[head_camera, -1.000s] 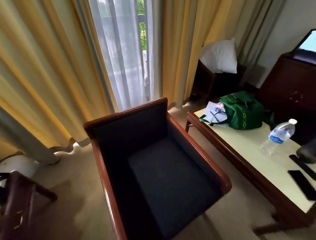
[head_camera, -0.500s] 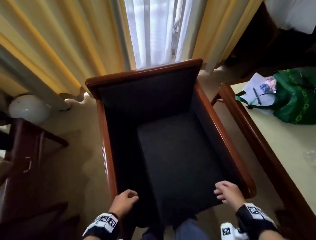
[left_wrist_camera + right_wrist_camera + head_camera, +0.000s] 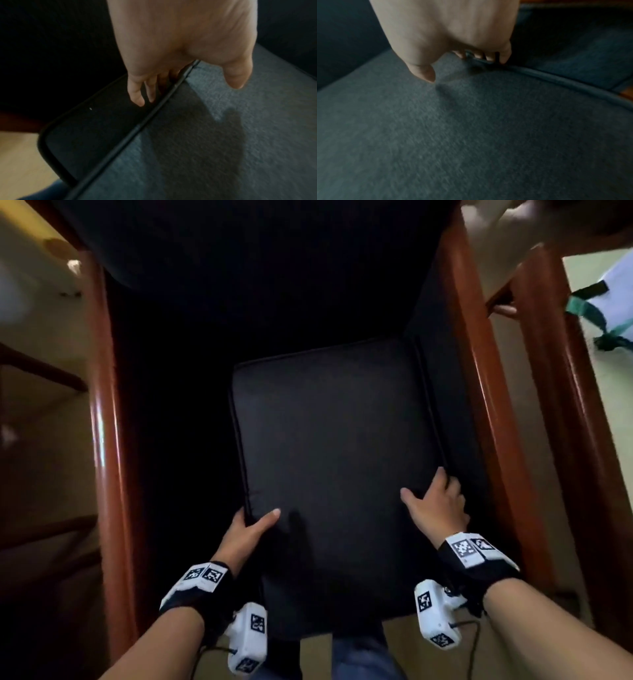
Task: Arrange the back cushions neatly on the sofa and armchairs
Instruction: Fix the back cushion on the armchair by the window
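A dark grey piped cushion [image 3: 335, 440] lies in the seat of a wooden-armed armchair [image 3: 106, 440], close to the right arm, with a dark gap on its left. Its near end reaches out toward my legs. My left hand [image 3: 251, 525] grips the cushion's left edge, thumb on top and fingers down the side. In the left wrist view the left hand [image 3: 186, 93] straddles the piping of the cushion [image 3: 205, 142]. My right hand [image 3: 433, 505] grips the right edge the same way. In the right wrist view the right hand [image 3: 458, 69] dents the cushion [image 3: 471, 135].
The chair's dark backrest [image 3: 257, 251] fills the top of the head view. A wood-rimmed table [image 3: 561, 371] stands close on the right, with white paper and a green strap [image 3: 613, 296]. A dark side table [image 3: 41, 371] is at the left, on beige floor.
The view has tipped down and come closer to the seat. Both hands have moved from near the chair's front corners onto the cushion's side edges and taken hold.
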Available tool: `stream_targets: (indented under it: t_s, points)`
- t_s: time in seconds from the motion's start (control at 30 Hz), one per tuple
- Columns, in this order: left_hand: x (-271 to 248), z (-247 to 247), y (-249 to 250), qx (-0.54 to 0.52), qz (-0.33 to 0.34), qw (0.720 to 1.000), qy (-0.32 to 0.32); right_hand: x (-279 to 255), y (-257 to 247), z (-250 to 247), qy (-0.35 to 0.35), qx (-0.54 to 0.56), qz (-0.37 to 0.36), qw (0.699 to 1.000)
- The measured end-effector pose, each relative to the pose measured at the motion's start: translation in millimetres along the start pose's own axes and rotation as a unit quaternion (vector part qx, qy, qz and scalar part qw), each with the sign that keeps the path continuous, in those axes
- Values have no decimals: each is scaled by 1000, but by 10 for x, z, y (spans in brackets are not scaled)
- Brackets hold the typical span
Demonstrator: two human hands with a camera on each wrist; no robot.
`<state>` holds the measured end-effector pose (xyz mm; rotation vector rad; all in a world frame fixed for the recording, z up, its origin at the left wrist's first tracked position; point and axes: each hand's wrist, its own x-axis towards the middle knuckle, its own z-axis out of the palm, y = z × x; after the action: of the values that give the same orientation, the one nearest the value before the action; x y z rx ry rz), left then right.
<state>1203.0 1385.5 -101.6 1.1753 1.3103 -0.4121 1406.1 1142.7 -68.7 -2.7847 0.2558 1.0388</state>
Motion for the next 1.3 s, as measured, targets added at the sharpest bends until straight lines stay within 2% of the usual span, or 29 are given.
stream_targets:
  t_s: [0.1, 0.2, 0.33, 0.4, 0.47, 0.63, 0.73, 0.8, 0.9, 1.0, 1.07, 1.1, 1.17, 1.23, 1.3]
  points:
    - [112, 208, -46, -101, 3, 995, 15, 46, 52, 183, 33, -47, -20, 998]
    - [154, 281, -78, -154, -10, 988, 29, 78, 89, 266, 42, -56, -32, 997]
    - [0, 227, 88, -169, -47, 984, -20, 144, 27, 215, 14, -33, -7, 999]
    - [-124, 206, 185, -180, -43, 982, -39, 203, -8, 139, -4, 1, 13, 1000]
    - [-238, 184, 273, -190, -20, 981, -28, 249, -36, 86, -27, 41, 34, 998]
    - [-607, 94, 600, -110, 70, 990, 48, 138, -196, 40, -66, 132, 68, 987]
    - [-932, 105, 947, -15, 122, 985, 119, -31, -304, -115, -101, 223, 55, 968]
    - [-1190, 120, 1244, 79, 149, 974, 150, -218, -399, -336, -83, 253, 6, 964]
    - [-1537, 165, 1654, 190, 159, 953, 171, -587, -621, -833, 25, 271, -150, 950]
    - [-1813, 187, 1874, 279, 188, 927, 165, -986, -903, -1341, 138, 197, -406, 882]
    - [-1946, 181, 1927, 331, 217, 905, 154, -1136, -1088, -1595, 149, 59, -528, 834]
    - [-2005, 183, 1933, 357, 234, 892, 150, -1186, -1185, -1701, 134, -23, -562, 816]
    - [-2097, 188, 1909, 410, 276, 858, 141, -1224, -1335, -1843, 99, -178, -584, 786]
    - [-2144, 149, 1840, 457, 311, 824, 127, -1229, -1405, -1882, 66, -315, -567, 758]
    - [-2148, 72, 1764, 499, 329, 794, 112, -1254, -1376, -1820, 36, -390, -547, 740]
